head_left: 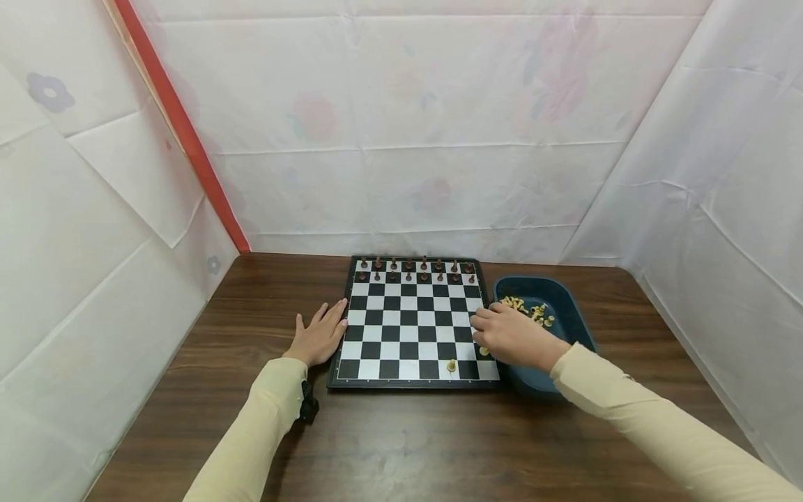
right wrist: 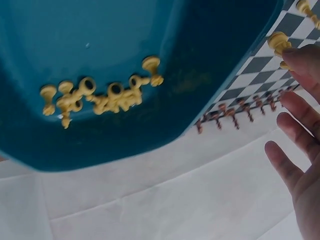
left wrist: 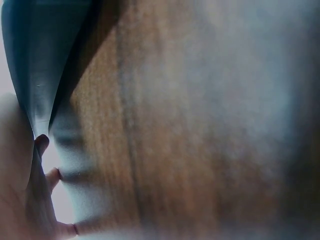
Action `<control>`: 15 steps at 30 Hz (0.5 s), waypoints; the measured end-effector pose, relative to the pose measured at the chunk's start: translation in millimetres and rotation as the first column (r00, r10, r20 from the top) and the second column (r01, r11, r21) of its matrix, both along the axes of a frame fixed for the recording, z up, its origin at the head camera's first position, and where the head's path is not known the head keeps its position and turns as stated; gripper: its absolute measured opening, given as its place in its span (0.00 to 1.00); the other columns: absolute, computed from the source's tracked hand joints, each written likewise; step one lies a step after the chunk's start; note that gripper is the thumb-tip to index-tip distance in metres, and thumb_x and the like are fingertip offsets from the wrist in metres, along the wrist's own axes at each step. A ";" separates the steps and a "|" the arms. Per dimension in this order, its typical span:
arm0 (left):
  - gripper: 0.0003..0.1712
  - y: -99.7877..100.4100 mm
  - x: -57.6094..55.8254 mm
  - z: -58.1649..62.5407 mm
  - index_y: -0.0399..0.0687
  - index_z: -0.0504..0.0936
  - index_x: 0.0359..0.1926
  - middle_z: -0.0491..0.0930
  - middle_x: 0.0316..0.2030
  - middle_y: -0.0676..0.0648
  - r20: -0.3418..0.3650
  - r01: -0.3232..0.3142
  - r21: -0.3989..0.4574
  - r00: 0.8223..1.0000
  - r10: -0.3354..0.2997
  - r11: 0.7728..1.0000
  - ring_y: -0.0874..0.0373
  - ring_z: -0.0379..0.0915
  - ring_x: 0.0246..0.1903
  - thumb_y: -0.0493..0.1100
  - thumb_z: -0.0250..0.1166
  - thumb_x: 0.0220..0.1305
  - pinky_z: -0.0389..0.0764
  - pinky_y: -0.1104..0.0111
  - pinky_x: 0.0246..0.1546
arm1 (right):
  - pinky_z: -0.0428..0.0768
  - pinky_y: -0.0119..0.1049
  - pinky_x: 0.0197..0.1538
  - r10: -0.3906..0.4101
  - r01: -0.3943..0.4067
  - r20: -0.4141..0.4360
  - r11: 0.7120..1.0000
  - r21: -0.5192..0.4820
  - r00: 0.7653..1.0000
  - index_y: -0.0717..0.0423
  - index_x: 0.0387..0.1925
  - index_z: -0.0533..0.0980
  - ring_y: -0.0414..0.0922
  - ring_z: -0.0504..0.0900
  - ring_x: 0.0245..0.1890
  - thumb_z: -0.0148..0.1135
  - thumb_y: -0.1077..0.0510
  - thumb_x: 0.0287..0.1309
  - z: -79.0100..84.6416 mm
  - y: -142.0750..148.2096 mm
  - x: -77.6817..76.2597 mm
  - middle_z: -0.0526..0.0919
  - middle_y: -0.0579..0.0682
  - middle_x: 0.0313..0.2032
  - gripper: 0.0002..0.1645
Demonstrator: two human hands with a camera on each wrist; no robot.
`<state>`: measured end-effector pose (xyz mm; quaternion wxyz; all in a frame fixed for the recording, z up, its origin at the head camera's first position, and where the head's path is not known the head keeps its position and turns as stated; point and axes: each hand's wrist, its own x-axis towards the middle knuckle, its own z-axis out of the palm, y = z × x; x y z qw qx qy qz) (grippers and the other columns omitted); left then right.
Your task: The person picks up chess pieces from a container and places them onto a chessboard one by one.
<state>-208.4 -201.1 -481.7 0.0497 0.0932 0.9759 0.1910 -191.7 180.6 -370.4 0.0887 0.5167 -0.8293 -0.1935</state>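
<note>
A black-and-white chessboard (head_left: pixel 399 317) lies on the table. My left hand (head_left: pixel 317 336) rests flat beside it, fingers spread, fingertips at its left edge. Over the board's right edge, my right hand (head_left: pixel 511 336) pinches a pale yellow chess piece (right wrist: pixel 279 42) at the thumb; the other fingers (right wrist: pixel 285 162) are spread, and the thumb covers part of the piece. Another pale yellow piece (head_left: pixel 452 365) stands on the row nearest me. Two rows of brown pieces (head_left: pixel 408 266) stand along the far side. Below my right forearm sits a blue tub (head_left: pixel 574 324) holding loose pale yellow pieces (right wrist: pixel 120 97).
The tub stands close against the board's right side. Brown wooden table (head_left: pixel 401 446) spreads in front of the board and to its left. White sheeting (head_left: pixel 408 125) hangs behind and on both sides, with a red strip (head_left: pixel 182 125) at the left corner.
</note>
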 end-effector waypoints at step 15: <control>0.32 0.3 0.4 -1.4 0.51 0.46 0.76 0.50 0.73 0.45 -0.019 0.002 -0.002 1.000 -0.002 1.000 0.42 0.41 0.71 0.54 0.36 0.76 0.31 0.33 0.60 | 0.75 0.38 0.47 0.101 -0.102 0.036 0.994 0.037 0.994 0.48 0.38 0.85 0.43 0.75 0.41 0.70 0.54 0.53 -25.3 -15.3 10.7 0.82 0.45 0.40 0.09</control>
